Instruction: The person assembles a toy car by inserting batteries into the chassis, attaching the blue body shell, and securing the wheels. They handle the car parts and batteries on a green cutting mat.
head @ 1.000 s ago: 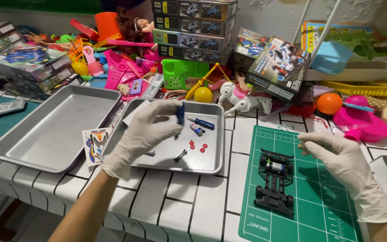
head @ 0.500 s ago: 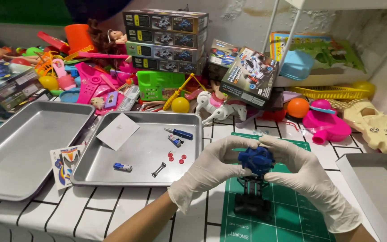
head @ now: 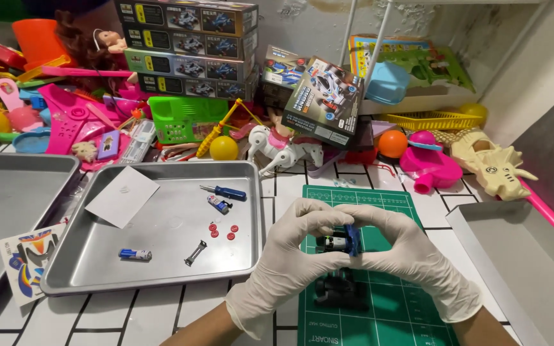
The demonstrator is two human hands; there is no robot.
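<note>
1. I am watching the left hand (head: 293,247), in a white glove, curling its fingers around a small motor-like part (head: 335,242) and pinching it from the left side.
2. The right hand (head: 405,253), also gloved, is closing in from the other side, thumb and forefinger pinching a blue plastic piece (head: 352,239) that is sitting against the end of that part.
3. Both hands are holding the pair just above the black toy car chassis (head: 340,289), which is lying on the green cutting mat (head: 411,314).
4. As I judge it, doing this well means keeping the blue piece square to the part, pressing evenly with both thumbs, and staying low over the mat so nothing small is dropping far.
5. Left of the mat, a metal tray (head: 97,282) is holding a blue-handled screwdriver (head: 224,191), a small battery (head: 134,254), red round bits (head: 220,230), a metal bracket (head: 195,253) and a white paper slip (head: 122,195).
6. A sticker sheet (head: 27,261) is lying between that tray and a second tray (head: 8,192) at the far left.
7. Everything is resting on a white tiled counter (head: 161,314); behind it, stacked model car boxes (head: 187,45) and a heap of bright plastic toys are crowding the wall.
</note>
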